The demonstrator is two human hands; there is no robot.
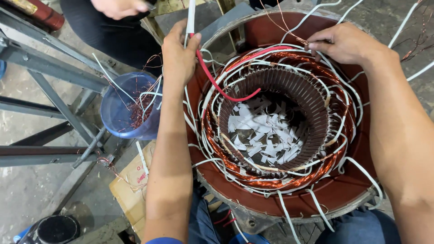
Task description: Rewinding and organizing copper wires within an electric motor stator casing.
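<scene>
1. Our left hand point(180, 53) is closed around a red sleeve point(217, 81) and a white sleeve point(191, 16) at the far left rim of the stator housing point(348, 194).
2. Our right hand point(346, 43) pinches thin copper leads point(282, 25) at the far right of the copper winding point(271, 183), fingers curled.
3. We judge lead sleeving is in hand; next calls for steady tension on both ends.
4. A blue bucket point(120, 110) sits left.
</scene>
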